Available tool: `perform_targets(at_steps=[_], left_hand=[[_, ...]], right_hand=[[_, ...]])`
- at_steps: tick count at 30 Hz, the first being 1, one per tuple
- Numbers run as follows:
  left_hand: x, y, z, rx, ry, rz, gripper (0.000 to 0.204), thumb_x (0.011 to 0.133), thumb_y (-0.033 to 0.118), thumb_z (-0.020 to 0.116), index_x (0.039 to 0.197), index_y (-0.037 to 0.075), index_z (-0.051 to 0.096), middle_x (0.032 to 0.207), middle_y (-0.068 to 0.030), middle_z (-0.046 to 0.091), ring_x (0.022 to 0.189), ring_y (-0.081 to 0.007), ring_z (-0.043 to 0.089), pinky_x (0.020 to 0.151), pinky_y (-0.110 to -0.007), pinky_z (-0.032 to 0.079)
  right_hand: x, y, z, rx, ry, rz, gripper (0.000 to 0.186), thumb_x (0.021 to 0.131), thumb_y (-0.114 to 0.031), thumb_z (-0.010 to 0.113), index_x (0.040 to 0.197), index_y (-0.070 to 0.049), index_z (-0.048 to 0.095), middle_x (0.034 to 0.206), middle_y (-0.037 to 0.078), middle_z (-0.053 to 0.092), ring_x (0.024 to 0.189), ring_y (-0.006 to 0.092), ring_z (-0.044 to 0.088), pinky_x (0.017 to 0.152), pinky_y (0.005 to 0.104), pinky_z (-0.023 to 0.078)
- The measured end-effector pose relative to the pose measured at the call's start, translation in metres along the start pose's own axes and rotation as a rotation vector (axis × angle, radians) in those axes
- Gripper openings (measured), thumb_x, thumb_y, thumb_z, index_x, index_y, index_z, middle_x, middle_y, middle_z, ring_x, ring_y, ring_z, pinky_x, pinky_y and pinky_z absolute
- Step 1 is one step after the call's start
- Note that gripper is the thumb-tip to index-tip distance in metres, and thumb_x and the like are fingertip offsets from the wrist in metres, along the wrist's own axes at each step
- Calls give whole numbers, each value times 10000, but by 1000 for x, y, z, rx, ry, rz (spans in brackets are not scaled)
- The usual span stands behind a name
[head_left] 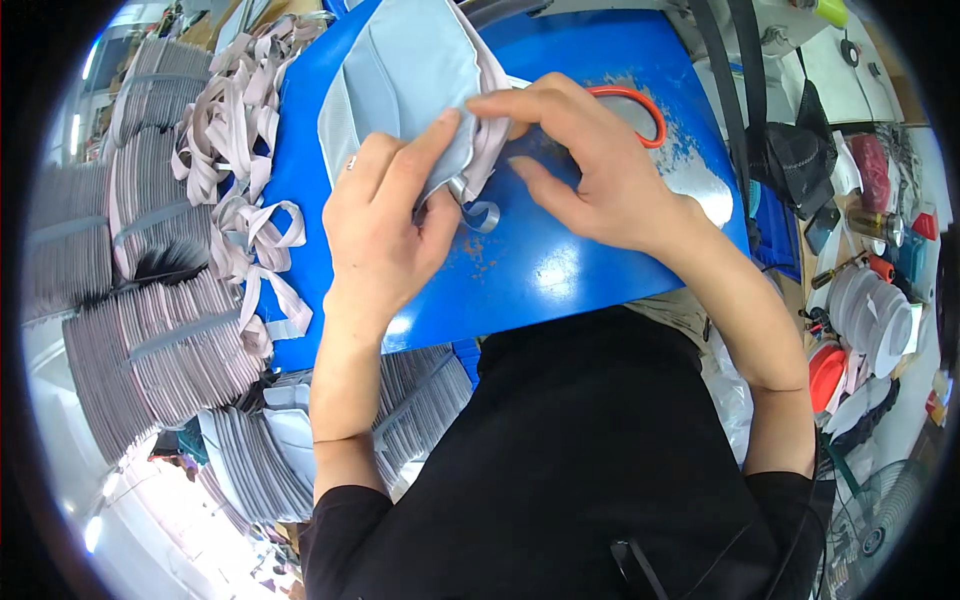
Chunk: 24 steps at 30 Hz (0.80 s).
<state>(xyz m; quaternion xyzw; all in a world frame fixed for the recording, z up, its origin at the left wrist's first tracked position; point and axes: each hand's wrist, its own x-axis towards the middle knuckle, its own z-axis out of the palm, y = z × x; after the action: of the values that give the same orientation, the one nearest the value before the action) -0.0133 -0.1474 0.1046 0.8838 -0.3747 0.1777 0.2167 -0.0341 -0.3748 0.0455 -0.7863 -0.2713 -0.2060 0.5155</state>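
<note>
A light blue-grey sewn fabric piece with a paler pinkish edge lies on the blue tabletop. My left hand pinches its near corner, index finger on top and thumb beneath. My right hand rests its index fingertip on the right edge of the fabric, with the thumb held apart below; its other fingers are partly hidden. From the near corner hangs a short grey ribbon end, curled on the table. Beyond my right wrist lies a red-orange looped handle, probably of scissors, partly covered by my hand.
Pale pink fabric strips hang in a tangle over the table's left edge. Tied stacks of grey-pink fabric pieces stand to the left, more bundles below. Dark straps hang at the right, near a cluttered white shelf.
</note>
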Motion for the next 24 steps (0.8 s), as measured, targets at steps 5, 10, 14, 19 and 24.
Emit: perform_targets(at_steps=[5,10,14,19,24], left_hand=[[3,-8,-13,-139,150,-37,489,792,-22,701,1273,62,733,741,-41,534,598,-150,491,563,-291,428],[6,-18,-14,-340,275,-153,373,895,5,717,1268,11,722,876,-24,681,646,-63,492,585,-219,408],[8,-10,-6,-394,359,-187,342,939,65,745,1267,-25,709,942,-41,729,698,-40,531,631,-180,420],[11,-12,-10,-221,317,-79,371,838,40,805,1207,62,782,704,-21,531,576,-109,458,520,-272,354],[21,-7,-18,35,22,267,537,712,72,817,1246,88,765,713,-21,472,568,-196,504,511,-321,389]], right_hand=[[14,12,11,-278,130,-198,390,797,-206,851,1166,-153,739,1009,20,628,947,261,639,748,383,545],[48,4,4,-467,-245,73,306,889,-400,758,912,-98,798,961,55,706,868,301,708,730,432,566],[83,-8,-5,-576,-539,305,470,926,-433,708,702,-22,741,895,154,711,796,354,705,717,447,550],[72,-2,-1,-296,-3,432,346,793,-300,752,1036,-54,750,949,172,744,921,347,726,798,447,570],[50,12,14,22,267,586,400,764,-176,743,1146,-65,701,881,98,685,809,323,667,754,427,535]])
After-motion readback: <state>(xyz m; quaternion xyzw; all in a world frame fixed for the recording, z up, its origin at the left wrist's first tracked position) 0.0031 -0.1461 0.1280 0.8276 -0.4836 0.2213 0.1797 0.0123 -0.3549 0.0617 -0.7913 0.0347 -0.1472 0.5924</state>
